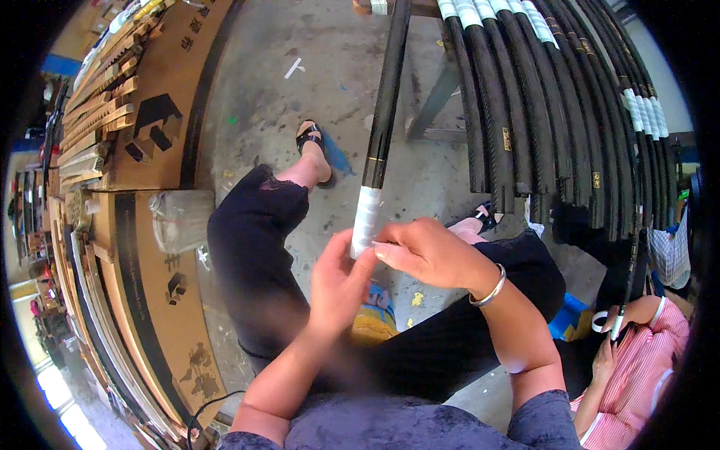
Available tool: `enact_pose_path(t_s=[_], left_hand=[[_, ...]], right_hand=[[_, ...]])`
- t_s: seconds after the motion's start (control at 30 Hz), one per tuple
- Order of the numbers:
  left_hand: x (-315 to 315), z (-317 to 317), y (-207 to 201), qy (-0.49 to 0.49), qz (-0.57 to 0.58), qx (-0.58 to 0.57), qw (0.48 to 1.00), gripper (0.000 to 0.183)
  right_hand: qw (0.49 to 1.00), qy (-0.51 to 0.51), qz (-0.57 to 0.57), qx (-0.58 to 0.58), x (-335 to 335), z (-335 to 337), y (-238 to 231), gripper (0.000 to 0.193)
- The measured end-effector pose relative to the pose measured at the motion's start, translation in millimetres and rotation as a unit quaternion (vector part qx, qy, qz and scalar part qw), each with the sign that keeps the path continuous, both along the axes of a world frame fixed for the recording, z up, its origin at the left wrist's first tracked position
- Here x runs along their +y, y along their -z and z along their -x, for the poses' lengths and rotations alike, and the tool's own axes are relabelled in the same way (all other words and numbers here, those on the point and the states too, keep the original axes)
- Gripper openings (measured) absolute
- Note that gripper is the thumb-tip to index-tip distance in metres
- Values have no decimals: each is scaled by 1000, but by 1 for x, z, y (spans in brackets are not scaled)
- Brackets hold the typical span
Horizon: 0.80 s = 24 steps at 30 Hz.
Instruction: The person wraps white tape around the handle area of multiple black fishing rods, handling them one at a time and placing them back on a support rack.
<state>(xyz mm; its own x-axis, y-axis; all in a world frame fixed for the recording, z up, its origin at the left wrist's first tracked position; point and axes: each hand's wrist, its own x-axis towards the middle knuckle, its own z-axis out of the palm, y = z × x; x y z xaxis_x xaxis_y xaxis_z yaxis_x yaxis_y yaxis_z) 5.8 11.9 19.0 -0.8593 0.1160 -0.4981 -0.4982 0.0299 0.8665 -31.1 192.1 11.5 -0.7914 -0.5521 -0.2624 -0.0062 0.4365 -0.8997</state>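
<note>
Two hands meet at the near end of one black pole (386, 112): the left hand (334, 281) grips its white wrap (365, 214); the right hand (426, 251) pinches at the wrap's edge. Right of this pole are more poles (516, 97); left, cardboard boxes (174, 71).

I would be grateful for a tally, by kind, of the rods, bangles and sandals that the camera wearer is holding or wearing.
Black rod with a white lower section, held: 1
Silver bangle, right wrist: 1
Black sandals: 2
Total: 4
</note>
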Motion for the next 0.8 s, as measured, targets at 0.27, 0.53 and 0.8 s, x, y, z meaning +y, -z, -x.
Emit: enact_pose_path(t_s=[0.27,0.53,0.8], left_hand=[[2,-5,4,12,138,155,978,31],[-3,12,-50,24,-215,105,971,52],[-4,17,-57,6,-269,128,955,57]], right_hand=[[999,-2,-25,33,-3,-2,-4,26],[990,10,-125,61,-1,5,24,30],[988,13,-116,99,4,3,19,30]])
